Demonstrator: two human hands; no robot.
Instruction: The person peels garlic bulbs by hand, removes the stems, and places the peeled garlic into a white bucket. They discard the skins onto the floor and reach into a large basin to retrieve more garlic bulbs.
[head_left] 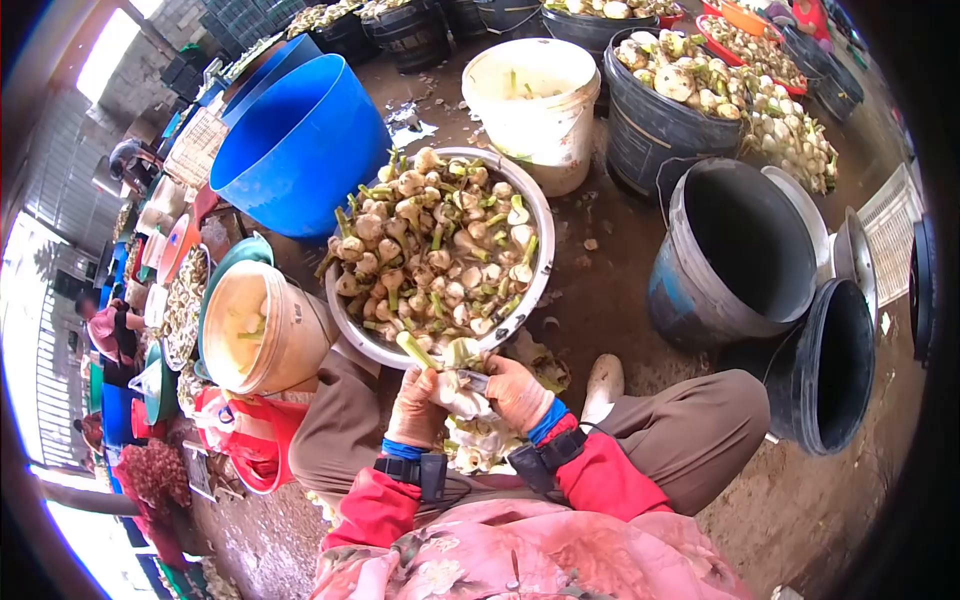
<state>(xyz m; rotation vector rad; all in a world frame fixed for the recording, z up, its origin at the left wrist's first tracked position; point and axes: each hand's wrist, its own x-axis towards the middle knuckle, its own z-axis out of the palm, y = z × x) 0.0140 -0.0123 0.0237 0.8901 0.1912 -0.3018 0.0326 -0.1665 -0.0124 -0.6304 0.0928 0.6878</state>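
My left hand [414, 408] is closed around a garlic bulb [462, 398], whose pale green stem [413, 350] points up toward the basin. My right hand [518, 394] has its fingers closed against the bulb's other side. A thin grey edge shows near its thumb, too small to make out. Just beyond both hands stands a round metal basin [545, 255] heaped with garlic bulbs [430, 245] with short cut stems. Below the hands, between my legs, lie whitish garlic peelings [480, 445].
A beige bucket [310, 335] and a large blue tub [300, 150] stand left. A white bucket [545, 130] is beyond the basin. At right are a grey bucket [670, 280], a black bucket [845, 400] and a garlic-filled black tub [650, 140]. People [110, 330] work far left.
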